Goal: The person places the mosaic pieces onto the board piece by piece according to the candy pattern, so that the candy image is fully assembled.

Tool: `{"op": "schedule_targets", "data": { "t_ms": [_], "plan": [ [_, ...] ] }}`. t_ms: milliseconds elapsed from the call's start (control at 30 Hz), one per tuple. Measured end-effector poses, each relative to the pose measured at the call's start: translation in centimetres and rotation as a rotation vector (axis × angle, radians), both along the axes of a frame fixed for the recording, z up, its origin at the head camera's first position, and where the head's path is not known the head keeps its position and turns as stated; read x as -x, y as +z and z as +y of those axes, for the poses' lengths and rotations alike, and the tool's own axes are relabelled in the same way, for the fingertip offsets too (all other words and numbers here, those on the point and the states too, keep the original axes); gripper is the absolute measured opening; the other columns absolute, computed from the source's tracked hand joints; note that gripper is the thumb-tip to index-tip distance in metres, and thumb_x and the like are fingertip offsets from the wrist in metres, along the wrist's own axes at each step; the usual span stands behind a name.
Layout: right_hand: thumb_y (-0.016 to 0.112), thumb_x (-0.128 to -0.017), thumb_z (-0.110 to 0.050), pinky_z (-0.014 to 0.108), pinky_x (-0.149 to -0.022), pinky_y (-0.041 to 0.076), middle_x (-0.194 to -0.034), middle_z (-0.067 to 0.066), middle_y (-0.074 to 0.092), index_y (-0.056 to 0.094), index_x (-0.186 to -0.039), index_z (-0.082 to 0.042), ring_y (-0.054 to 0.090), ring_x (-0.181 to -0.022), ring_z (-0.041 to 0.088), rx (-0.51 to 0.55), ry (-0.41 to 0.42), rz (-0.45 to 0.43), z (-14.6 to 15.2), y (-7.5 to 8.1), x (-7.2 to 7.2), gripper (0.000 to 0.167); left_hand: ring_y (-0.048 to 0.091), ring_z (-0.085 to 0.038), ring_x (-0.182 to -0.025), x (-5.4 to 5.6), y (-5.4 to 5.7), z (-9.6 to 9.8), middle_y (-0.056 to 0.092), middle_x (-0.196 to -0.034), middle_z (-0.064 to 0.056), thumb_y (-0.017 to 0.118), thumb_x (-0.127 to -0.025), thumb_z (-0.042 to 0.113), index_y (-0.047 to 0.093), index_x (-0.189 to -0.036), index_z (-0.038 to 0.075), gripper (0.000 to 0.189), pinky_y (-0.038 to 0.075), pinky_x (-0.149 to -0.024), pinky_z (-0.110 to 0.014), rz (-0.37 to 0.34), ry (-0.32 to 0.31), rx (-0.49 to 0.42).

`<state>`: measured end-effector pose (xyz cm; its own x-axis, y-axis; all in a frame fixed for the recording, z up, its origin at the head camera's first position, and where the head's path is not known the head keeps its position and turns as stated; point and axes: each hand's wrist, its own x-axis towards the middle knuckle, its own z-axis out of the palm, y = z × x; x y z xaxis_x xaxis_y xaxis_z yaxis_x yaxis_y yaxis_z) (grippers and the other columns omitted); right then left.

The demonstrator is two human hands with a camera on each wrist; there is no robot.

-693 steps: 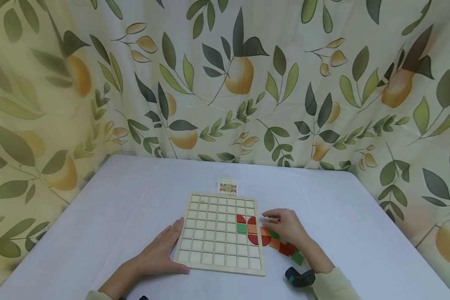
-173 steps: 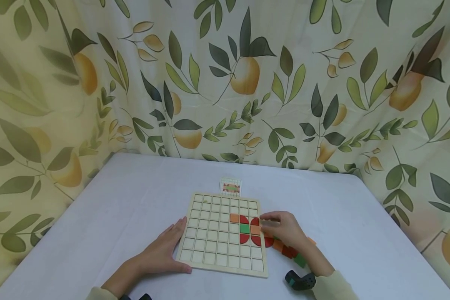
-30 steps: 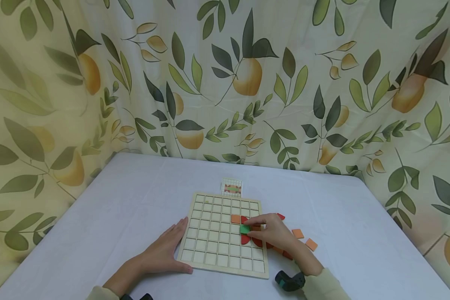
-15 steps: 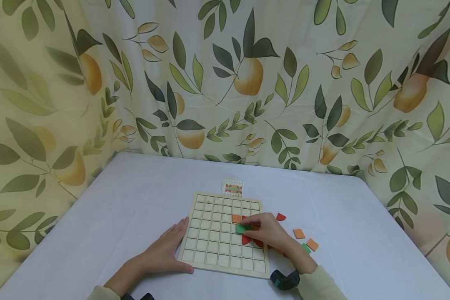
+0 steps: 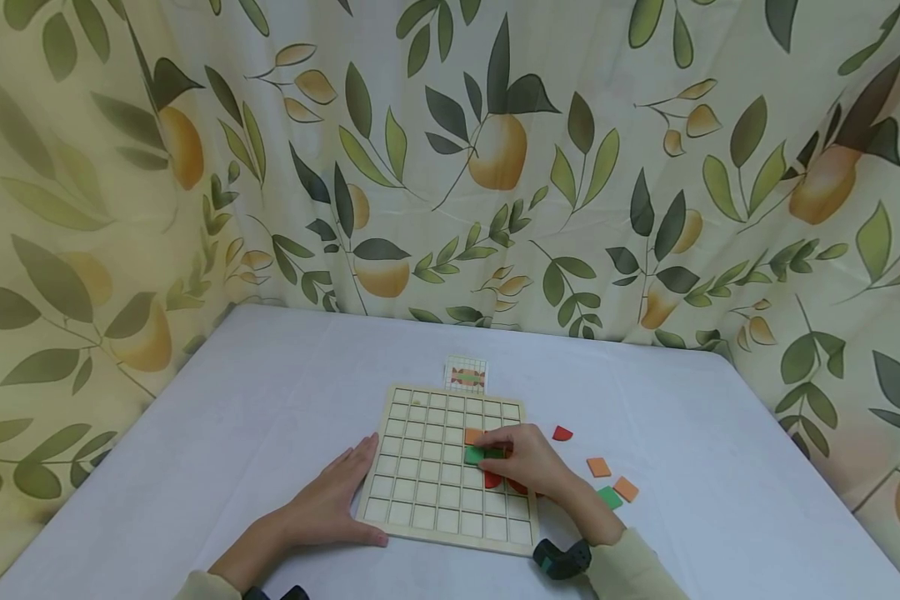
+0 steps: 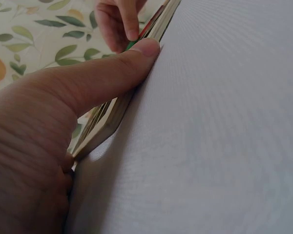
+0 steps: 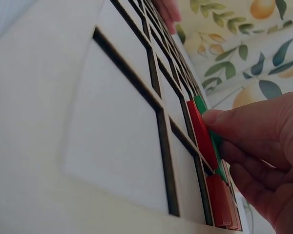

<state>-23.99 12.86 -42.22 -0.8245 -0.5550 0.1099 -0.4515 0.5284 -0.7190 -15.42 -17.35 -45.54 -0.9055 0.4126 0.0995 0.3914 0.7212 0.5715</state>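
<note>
A wooden grid board (image 5: pixel 412 517) lies on the white table, partly filled with coloured tiles. My left hand (image 5: pixel 335 497) rests at its near left corner, fingers straight along the left side and thumb (image 6: pixel 122 70) against the front edge. Over the right half of the board, my right hand (image 5: pixel 528 457) pinches a green square tile (image 5: pixel 473 456) between thumb and fingers. That tile sits at a cell just below an orange square (image 5: pixel 473 436). Red curved tiles (image 5: pixel 492 480) show under the right hand, which covers the tiles beside them.
Right of the board lie a loose red quarter-round tile (image 5: pixel 562 433), two orange squares (image 5: pixel 598 467) and a green square (image 5: pixel 610 498). Behind the board is a small pattern card (image 5: pixel 466 374). A leaf-and-fruit curtain (image 5: pixel 450 208) hangs beyond the table.
Over the last second my right hand has moved the green tile left, from over another green square to the neighbouring cell. Orange, red tiles were added since the oldest frame. Left hand stays at the corner.
</note>
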Motion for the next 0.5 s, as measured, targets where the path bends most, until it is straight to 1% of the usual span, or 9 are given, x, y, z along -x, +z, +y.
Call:
{"op": "schedule_targets", "data": {
  "t_ms": [300, 500],
  "plan": [
    [0.074, -0.078, -0.013, 0.028, -0.074, 0.051, -0.095, -0.001, 0.068, 0.072, -0.100, -0.008, 0.060, -0.090, 0.014, -0.037, 0.001, 0.007, -0.12, 0.19, 0.05, 0.023, 0.010, -0.017, -0.137, -0.09, 0.34, 0.09, 0.014, -0.152, -0.010, 0.068, -0.059, 0.071, 0.010, -0.146, 0.000, 0.126, 0.011, -0.110, -0.038, -0.004, 0.000, -0.005],
    [0.074, -0.078, -0.011, 0.029, -0.075, 0.052, -0.095, 0.000, 0.068, 0.072, -0.100, -0.007, 0.060, -0.090, 0.014, -0.028, 0.004, 0.001, -0.16, 0.26, -0.03, 0.023, 0.011, -0.017, -0.137, -0.10, 0.41, 0.14, 0.014, -0.151, -0.011, 0.069, -0.059, 0.070, 0.010, -0.146, 0.000, 0.127, 0.010, -0.110, -0.038, -0.008, 0.003, -0.002]
  ]
}}
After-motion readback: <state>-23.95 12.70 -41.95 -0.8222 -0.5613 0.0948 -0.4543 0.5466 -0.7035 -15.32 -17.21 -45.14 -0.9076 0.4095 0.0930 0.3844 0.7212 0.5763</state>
